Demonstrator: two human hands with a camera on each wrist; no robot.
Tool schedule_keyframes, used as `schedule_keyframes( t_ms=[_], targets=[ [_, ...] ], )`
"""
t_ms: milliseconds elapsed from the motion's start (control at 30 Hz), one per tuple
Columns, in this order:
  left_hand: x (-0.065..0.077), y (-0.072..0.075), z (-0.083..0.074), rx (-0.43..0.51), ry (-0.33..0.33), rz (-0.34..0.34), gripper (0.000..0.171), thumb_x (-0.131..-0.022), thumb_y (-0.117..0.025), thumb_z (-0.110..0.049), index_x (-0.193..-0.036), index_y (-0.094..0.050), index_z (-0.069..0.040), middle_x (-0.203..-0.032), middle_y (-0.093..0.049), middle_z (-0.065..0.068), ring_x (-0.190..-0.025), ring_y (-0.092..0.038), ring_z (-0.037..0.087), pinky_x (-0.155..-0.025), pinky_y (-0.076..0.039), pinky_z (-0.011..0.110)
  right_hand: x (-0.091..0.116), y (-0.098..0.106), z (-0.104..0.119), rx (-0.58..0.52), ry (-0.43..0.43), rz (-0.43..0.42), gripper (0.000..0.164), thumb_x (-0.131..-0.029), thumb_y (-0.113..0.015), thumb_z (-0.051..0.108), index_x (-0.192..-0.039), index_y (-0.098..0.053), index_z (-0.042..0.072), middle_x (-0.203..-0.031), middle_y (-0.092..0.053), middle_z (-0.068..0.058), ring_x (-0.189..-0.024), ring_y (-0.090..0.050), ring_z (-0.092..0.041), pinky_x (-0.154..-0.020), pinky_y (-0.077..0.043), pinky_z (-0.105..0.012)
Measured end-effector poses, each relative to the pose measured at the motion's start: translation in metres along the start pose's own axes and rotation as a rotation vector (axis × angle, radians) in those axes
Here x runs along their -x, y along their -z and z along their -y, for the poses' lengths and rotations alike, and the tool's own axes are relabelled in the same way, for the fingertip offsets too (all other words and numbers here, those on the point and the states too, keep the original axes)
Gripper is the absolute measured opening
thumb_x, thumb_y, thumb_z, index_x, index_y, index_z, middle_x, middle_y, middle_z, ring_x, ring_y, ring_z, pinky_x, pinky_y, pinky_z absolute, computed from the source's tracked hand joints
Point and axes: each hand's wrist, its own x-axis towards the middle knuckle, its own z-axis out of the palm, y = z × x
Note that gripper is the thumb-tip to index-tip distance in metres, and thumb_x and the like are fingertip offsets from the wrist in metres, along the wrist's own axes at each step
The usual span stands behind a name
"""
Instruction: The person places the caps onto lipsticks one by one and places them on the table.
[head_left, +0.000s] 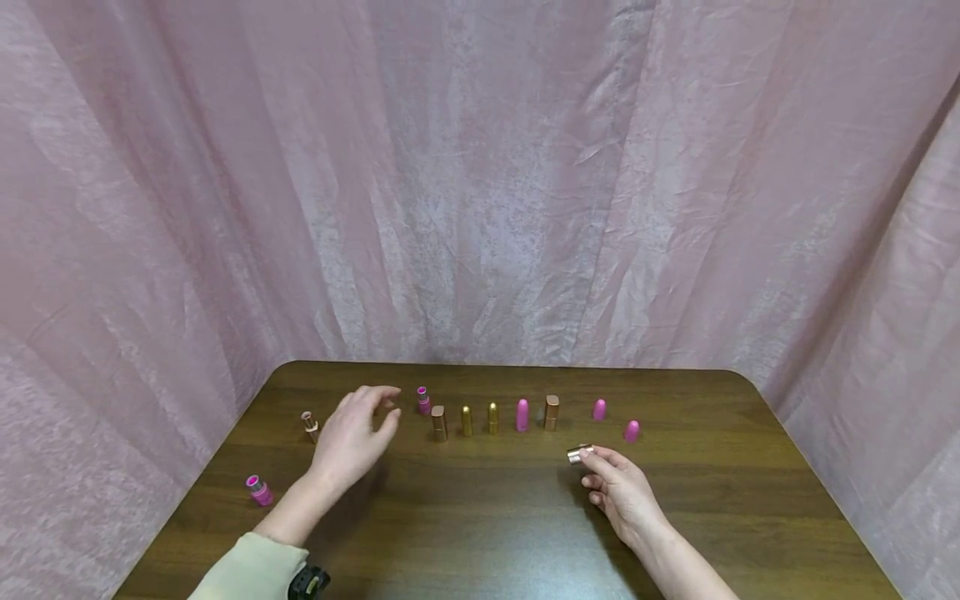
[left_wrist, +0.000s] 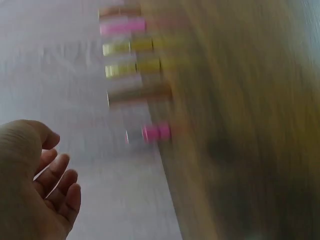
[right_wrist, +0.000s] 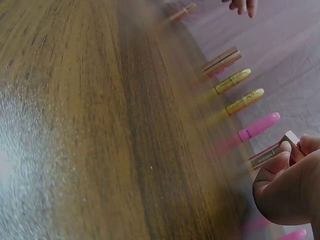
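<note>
My right hand pinches a small shiny rose-gold lipstick cap between thumb and fingers, above the table. My left hand is raised with loosely bent fingers and holds nothing. It hovers between an uncapped rose-gold lipstick on its left and an uncapped pink lipstick tube just past its fingertips. Another uncapped pink tube stands nearer, left of the forearm. In the right wrist view, the right thumb and fingers overlap a standing rose-gold lipstick. Motion blurs the left wrist view.
Along the back of the wooden table stand a rose-gold lipstick, two gold ones, a pink one and another rose-gold one. Two pink caps stand farther right. A pink curtain hangs behind the table.
</note>
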Motion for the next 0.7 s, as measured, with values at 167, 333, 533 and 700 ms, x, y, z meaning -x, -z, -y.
schedule_keyframes(
  t_ms=[167,333,533,700],
  targets=[
    [-0.007,0.023,0.037,-0.091,0.048,-0.049,0.028,-0.095,-0.066,-0.018,-0.121,-0.070,-0.007,-0.104,-0.069,0.006,-0.099,-0.062,0.031,-0.080,-0.050,0.050,0.000,-0.001,-0.001,0.003,0.005,0.012,0.018,-0.097,-0.068,0.012,-0.112,-0.057,0.008,-0.091,-0.063,0.006,-0.067,-0.056,-0.008,-0.057,-0.042,-0.021],
    [-0.010,0.043,0.064,-0.142,0.117,-0.012,0.033,-0.097,-0.062,-0.019,-0.126,-0.067,-0.005,-0.111,-0.069,0.013,-0.103,-0.062,0.037,-0.080,-0.050,0.053,0.000,-0.002,-0.001,0.002,0.013,0.013,0.018,-0.096,-0.068,0.012,-0.111,-0.058,0.006,-0.090,-0.062,0.005,-0.066,-0.055,-0.008,-0.056,-0.041,-0.021],
    [-0.010,0.062,0.088,-0.037,0.274,0.103,0.045,-0.099,-0.059,-0.023,-0.137,-0.056,0.002,-0.121,-0.063,0.022,-0.108,-0.060,0.042,-0.083,-0.048,0.056,0.000,-0.003,-0.002,0.006,0.007,0.022,0.020,-0.096,-0.068,0.011,-0.111,-0.057,0.006,-0.089,-0.063,0.006,-0.066,-0.056,-0.008,-0.056,-0.041,-0.021],
    [-0.011,0.069,0.101,0.028,0.374,0.278,0.066,-0.096,-0.066,-0.028,-0.142,-0.043,0.013,-0.131,-0.055,0.036,-0.118,-0.055,0.053,-0.093,-0.046,0.062,0.001,-0.003,-0.001,0.002,-0.004,0.016,0.021,-0.095,-0.068,0.011,-0.112,-0.057,0.005,-0.089,-0.063,0.005,-0.066,-0.056,-0.009,-0.056,-0.041,-0.021]
  ],
)
